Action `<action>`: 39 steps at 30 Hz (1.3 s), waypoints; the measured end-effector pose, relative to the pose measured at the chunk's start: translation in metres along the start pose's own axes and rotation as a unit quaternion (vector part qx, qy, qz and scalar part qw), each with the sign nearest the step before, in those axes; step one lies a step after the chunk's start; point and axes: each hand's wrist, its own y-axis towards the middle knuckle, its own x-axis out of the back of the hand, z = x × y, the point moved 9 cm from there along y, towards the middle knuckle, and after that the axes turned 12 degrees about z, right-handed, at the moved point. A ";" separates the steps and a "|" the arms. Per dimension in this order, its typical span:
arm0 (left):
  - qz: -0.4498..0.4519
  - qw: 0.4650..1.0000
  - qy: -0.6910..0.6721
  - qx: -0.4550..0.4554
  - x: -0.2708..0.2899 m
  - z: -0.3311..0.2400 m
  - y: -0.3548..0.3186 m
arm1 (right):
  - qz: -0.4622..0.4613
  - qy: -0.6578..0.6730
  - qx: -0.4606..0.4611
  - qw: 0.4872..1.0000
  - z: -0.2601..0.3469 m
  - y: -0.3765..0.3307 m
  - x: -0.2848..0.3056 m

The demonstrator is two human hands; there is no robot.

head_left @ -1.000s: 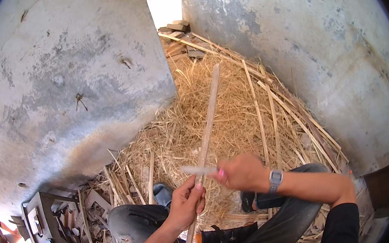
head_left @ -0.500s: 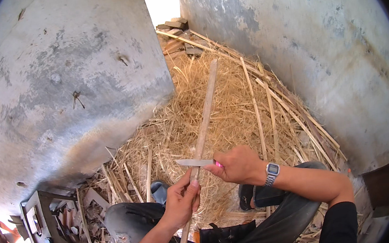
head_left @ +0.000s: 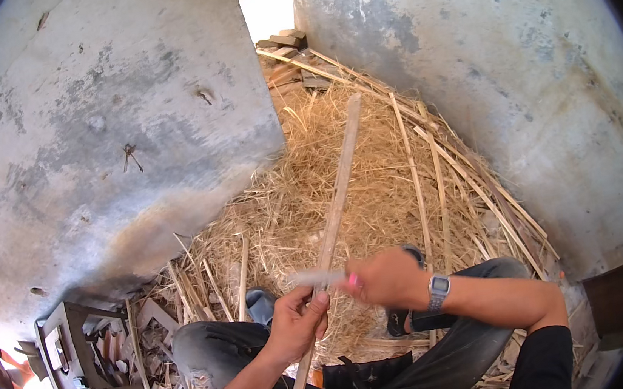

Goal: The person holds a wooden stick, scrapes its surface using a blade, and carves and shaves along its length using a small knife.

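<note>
Nearest, the left hand (head_left: 298, 323) is closed around a long pale wooden strip (head_left: 333, 219) that slants up and away over the heap of dry yellow straw (head_left: 371, 181). Just right of it, the right hand (head_left: 389, 279), wearing a grey wristwatch (head_left: 438, 290), clamps a blurred pink-handled knife (head_left: 324, 277) whose blade lies across the strip. Farther off, grey concrete walls (head_left: 115, 131) close in both sides

L hand (head_left: 298, 323) fisted, R hand (head_left: 387, 279) gripping, wrists close

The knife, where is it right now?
In the head view the knife sits low and central, held in the right hand, its blade crossing the long bamboo strip just above the left hand.
</note>
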 end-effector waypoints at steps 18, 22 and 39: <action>0.027 0.999 0.010 0.014 -0.004 -0.005 -0.013 | -0.020 -0.005 -0.048 0.999 -0.021 0.007 0.028; 0.021 0.999 0.015 0.032 -0.005 -0.008 -0.020 | -0.131 -0.008 -0.121 0.984 -0.105 0.006 0.069; 0.075 0.989 -0.053 0.116 -0.016 -0.002 -0.023 | -0.220 0.046 -0.333 0.916 -0.222 -0.067 0.145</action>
